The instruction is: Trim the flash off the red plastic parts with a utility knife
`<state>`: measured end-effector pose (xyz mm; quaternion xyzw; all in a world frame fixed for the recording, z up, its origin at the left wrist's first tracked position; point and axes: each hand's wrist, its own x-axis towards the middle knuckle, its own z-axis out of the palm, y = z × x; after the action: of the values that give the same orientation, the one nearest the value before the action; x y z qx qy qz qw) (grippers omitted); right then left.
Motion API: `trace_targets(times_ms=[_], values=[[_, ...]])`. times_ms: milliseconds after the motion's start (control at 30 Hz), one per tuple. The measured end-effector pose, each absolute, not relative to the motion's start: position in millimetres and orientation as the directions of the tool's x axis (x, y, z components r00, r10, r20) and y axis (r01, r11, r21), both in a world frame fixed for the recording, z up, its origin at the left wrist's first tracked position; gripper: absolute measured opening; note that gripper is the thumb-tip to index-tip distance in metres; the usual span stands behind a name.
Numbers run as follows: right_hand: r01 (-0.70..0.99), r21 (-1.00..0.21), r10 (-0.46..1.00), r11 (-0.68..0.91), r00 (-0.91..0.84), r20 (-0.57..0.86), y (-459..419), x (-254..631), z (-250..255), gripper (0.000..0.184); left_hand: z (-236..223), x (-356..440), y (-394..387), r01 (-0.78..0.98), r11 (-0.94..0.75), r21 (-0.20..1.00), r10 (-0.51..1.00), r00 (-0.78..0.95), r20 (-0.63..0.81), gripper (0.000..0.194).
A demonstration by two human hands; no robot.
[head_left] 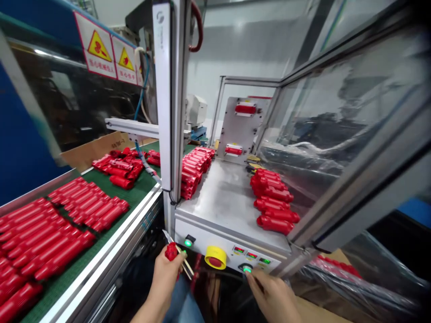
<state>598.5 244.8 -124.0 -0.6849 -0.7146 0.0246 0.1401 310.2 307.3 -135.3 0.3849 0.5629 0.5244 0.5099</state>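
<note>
My left hand [167,269] is closed around a red plastic part [171,251], whose end shows above my fingers. A thin, pointed metal tool [167,236] sticks out beside it; its exact kind is unclear. My right hand [274,294] is at the front panel, with its thumb and finger pinched at a green-lit switch knob [247,268]. Between my hands sits a red push button in a yellow ring [215,258]. Another green-lit switch [188,242] is just above my left hand.
Rows of red tubular parts [50,237] lie on the green conveyor [134,197] at left. More red parts are stacked on both sides of the metal machine table [222,188]. An upright fixture plate [235,128] holds two red pieces. An aluminium post [163,98] stands between conveyor and machine.
</note>
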Motion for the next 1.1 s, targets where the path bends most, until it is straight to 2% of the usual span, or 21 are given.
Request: trace_targets(times_ms=[67,133,167,233,333,400,500,567,633,700,767,833,867,933,1100], values=[[0.897,-0.266,0.924,0.353,-0.288,0.253,244.5,585.7,-113.6,0.034,-126.6,308.4,275.9,-0.214,0.260,0.942,0.957,-0.076,-0.282,0.029],[0.651,-0.230,0.670,0.723,-0.581,0.462,247.9,560.9,-102.9,0.037,-116.7,307.7,242.2,-0.283,0.350,0.893,0.928,-0.021,-0.371,0.046],[0.550,-0.209,0.564,0.809,-0.623,0.542,250.5,545.4,-99.1,0.040,-111.1,307.6,226.9,-0.310,0.387,0.868,0.913,-0.003,-0.408,0.056],[0.383,-0.208,0.419,0.900,-0.632,0.652,255.6,512.9,-96.8,0.035,-99.1,307.0,202.4,-0.371,0.470,0.801,0.876,0.087,-0.474,0.069],[0.225,-0.256,0.341,0.940,-0.639,0.689,259.8,476.3,-105.2,0.026,-81.2,302.6,179.8,-0.428,0.526,0.735,0.847,0.182,-0.500,0.063],[0.146,-0.316,0.331,0.938,-0.656,0.679,261.0,466.1,-113.0,0.024,-71.3,297.2,168.5,-0.467,0.508,0.724,0.855,0.170,-0.491,0.058],[0.128,-0.501,0.454,0.856,-0.650,0.609,263.0,467.2,-119.3,0.018,-62.1,287.4,149.1,-0.558,0.438,0.705,0.864,0.044,-0.502,0.056],[0.181,-0.653,0.603,0.735,-0.614,0.508,263.1,470.6,-118.3,0.012,-60.4,281.7,134.4,-0.583,0.366,0.726,0.864,-0.077,-0.498,0.060],[0.217,-0.761,0.698,0.612,-0.600,0.390,259.1,470.2,-113.7,0.013,-61.0,277.3,120.2,-0.589,0.305,0.748,0.863,-0.160,-0.478,0.064],[0.236,-0.863,0.741,0.446,-0.638,0.209,249.8,463.8,-106.1,0.021,-61.0,273.5,107.7,-0.628,0.262,0.733,0.860,-0.192,-0.473,0.064],[0.281,-0.946,0.734,0.159,-0.675,-0.078,237.2,451.4,-96.3,0.035,-58.0,268.5,97.1,-0.686,0.239,0.688,0.846,-0.201,-0.494,0.059],[0.333,-0.935,0.656,-0.124,-0.679,-0.329,224.8,434.9,-84.9,0.052,-51.9,260.7,87.5,-0.735,0.232,0.636,0.825,-0.198,-0.530,0.050],[0.351,-0.913,0.622,-0.207,-0.673,-0.400,219.7,425.7,-79.0,0.059,-48.3,255.7,82.6,-0.757,0.234,0.611,0.812,-0.193,-0.550,0.046],[0.385,-0.888,0.586,-0.249,-0.671,-0.455,211.9,406.6,-67.8,0.065,-42.0,244.2,72.7,-0.784,0.228,0.577,0.794,-0.194,-0.576,0.041],[0.465,-0.850,0.490,-0.247,-0.697,-0.524,200.4,354.7,-49.4,0.063,-39.4,215.4,49.0,-0.811,0.187,0.554,0.772,-0.227,-0.593,0.041]])
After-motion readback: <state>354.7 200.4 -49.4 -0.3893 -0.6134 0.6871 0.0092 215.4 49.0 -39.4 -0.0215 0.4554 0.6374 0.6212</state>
